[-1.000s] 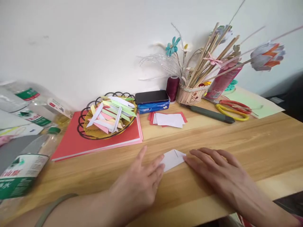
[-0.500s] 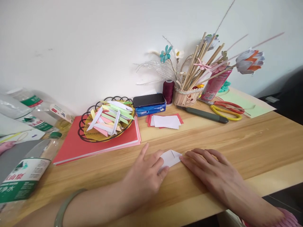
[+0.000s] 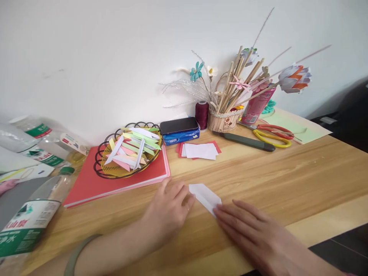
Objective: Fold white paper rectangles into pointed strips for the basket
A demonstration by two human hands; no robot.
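Note:
A folded white slip of paper [image 3: 204, 195] lies slanted on the wooden table between my hands, with a crease running along its length. Beside its left end is my left hand [image 3: 169, 209], fingers loosely curled and a little apart, the thumb close to the paper's edge. Whether that thumb touches the slip I cannot tell. My right hand [image 3: 250, 232] lies stretched out flat, its fingertips resting on the slip's lower right corner. Farther back, white slips [image 3: 202, 151] lie stacked on red ones.
A basket [image 3: 109, 173] of folded paper strips sits on red paper [image 3: 86, 189] at left. Behind are a phone [image 3: 179, 125] on a blue packet, purple thread [image 3: 202, 115] and a flower holder [image 3: 224, 122]. A utility knife [image 3: 248, 142], scissors [image 3: 273, 138] and bottles [image 3: 31, 214] flank these.
The paper slip has turned, and its right end now points down toward me. My left hand has slid left off it, while my right hand has moved nearer to me. The view has shifted slightly.

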